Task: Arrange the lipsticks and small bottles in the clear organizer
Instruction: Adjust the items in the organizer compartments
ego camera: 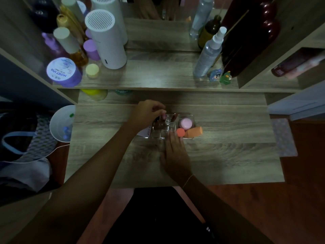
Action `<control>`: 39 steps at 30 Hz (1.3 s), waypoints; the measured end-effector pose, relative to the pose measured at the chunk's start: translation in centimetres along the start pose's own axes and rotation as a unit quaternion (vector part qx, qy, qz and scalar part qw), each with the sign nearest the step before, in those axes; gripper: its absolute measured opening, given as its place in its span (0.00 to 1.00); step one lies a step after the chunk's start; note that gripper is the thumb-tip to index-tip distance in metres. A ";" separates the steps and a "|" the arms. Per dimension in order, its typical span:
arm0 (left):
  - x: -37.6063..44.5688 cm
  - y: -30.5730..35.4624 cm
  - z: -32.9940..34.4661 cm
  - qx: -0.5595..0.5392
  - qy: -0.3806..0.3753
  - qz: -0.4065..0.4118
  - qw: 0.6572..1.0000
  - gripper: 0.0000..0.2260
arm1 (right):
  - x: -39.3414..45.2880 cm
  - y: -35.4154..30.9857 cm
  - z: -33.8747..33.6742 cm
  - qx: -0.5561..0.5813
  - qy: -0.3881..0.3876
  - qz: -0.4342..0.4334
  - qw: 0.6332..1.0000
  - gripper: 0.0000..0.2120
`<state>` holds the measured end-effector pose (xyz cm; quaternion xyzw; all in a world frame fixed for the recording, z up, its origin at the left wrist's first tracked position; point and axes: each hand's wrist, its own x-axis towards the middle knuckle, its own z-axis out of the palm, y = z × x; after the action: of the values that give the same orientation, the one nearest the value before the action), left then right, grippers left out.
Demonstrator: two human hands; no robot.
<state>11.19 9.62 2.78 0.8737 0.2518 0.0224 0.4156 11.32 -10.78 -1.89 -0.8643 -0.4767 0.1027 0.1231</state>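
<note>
A clear organizer (pixel 159 136) sits mid-table. Its right section holds a pink-capped jar (pixel 185 123), a round orange cap (pixel 180 132) and an orange bottle (pixel 194 132) lying on its side. The left cells hold a dark red lipstick (pixel 174 116) and a small clear bottle (pixel 167 121). My left hand (pixel 148 112) hovers over the back-left cells, fingers pinched on a small pink-tipped lipstick (pixel 163 116). My right hand (pixel 175 154) lies flat on the table, fingertips against the organizer's front edge. A white card (pixel 146 132) sits beside the organizer's left side.
The raised shelf behind carries a white cylinder (pixel 107 43), a purple jar (pixel 63 72), a yellow-capped jar (pixel 92 70), spray bottles (pixel 209 53) and two small figurines (pixel 220 76). A white bowl (pixel 62 124) stands left of the table. A bag lies on the left.
</note>
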 end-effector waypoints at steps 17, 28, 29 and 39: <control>-0.1 0.6 0.2 0.001 0.002 0.002 1.000 0.11 | 0.1 -0.3 -0.2 0.012 -0.025 0.014 1.000 0.30; -0.5 0.9 -0.3 -0.001 0.049 0.014 0.999 0.11 | 0.2 -0.5 -0.3 0.012 -0.038 0.018 0.999 0.31; -0.6 1.0 -0.5 -0.004 0.066 0.015 0.998 0.11 | 0.1 -0.5 -0.4 0.020 -0.036 0.020 0.999 0.31; -5.4 0.5 -1.3 0.014 0.229 -0.017 0.973 0.13 | 0.7 -1.7 -2.3 0.086 0.070 0.019 0.994 0.38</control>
<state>6.32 7.81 4.90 0.8464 0.3555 0.2115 0.3353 10.95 -9.59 0.78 -0.8644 -0.4402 0.0850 0.2277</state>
